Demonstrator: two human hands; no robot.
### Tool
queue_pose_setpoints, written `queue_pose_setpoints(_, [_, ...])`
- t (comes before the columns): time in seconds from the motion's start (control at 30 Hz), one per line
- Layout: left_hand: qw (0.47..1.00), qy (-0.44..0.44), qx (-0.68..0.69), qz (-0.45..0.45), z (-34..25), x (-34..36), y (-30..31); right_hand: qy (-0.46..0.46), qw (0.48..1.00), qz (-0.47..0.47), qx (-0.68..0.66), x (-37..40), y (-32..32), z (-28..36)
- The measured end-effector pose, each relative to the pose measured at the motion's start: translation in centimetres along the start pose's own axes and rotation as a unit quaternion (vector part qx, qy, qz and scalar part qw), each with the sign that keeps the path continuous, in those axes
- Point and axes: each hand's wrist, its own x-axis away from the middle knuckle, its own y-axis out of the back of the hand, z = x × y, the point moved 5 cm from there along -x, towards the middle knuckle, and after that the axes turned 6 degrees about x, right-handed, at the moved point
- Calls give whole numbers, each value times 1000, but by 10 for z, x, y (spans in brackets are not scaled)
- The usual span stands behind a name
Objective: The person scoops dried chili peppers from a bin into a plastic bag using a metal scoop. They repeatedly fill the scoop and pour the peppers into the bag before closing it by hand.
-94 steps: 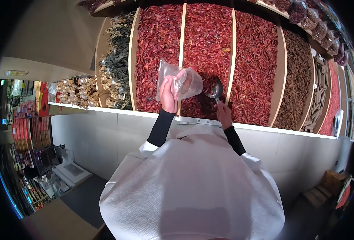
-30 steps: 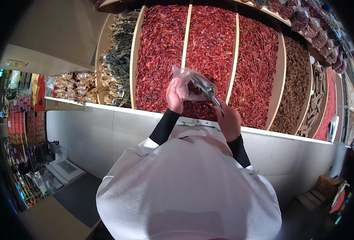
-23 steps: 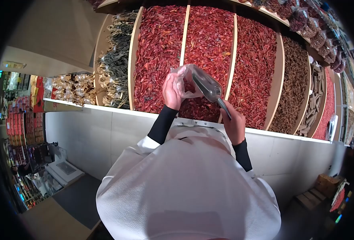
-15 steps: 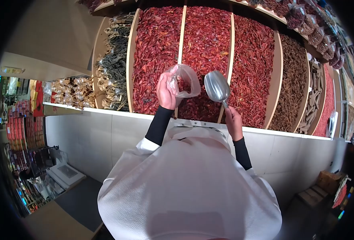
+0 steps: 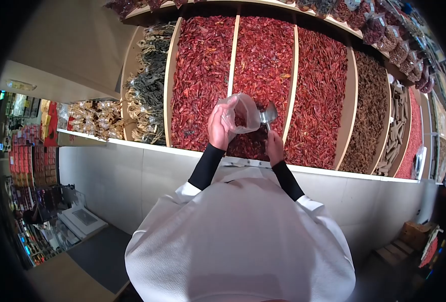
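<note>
My left hand (image 5: 219, 125) grips a clear plastic bag (image 5: 251, 111) by its side, its mouth held wide and facing up. Close by on the right, my right hand (image 5: 275, 147) is wrapped round the handle of a metal scoop (image 5: 270, 114). The scoop's bowl is turned toward the bag, and its edge overlaps the bag's rim in this view. Both hands are over the front of a bin of dried red chilies (image 5: 263, 50), where a dark hollow shows beneath the bag and scoop.
More chilies fill the bins to the left (image 5: 202, 60) and right (image 5: 321, 90). Beyond are dark dried spice (image 5: 366, 100) and bark-like sticks (image 5: 395, 126). Dark dried bundles (image 5: 150, 75) lie at left. Wooden dividers (image 5: 292, 75) and a white front ledge (image 5: 328, 172) bound the bins.
My right hand has brought the scoop left and tilted it up against the bag. The bag has shifted slightly right and lower in view.
</note>
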Motion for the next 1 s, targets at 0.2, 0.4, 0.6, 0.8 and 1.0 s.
queue_pose_setpoints(0.2, [999,-40,9,-24,-32,5,-16,-25,999,5,-45,-33,-19,10])
queue_pose_setpoints(0.4, [997,-56,11,48,-68,-3,-44,-111,987,50,-109,-22,-11,4])
queue_pose_setpoints(0.6, [991,-61,-74,90,-46,-21,-55,-28,999,19,-25,-5,21,-2])
queue_pose_setpoints(0.8, [991,-65,-75,93,-18,-27,-48,-36,999,27,-3,9,46,-7])
queue_pose_setpoints(1.0, [994,-62,-74,49,-22,-22,-44,-98,990,76,-68,26,57,7])
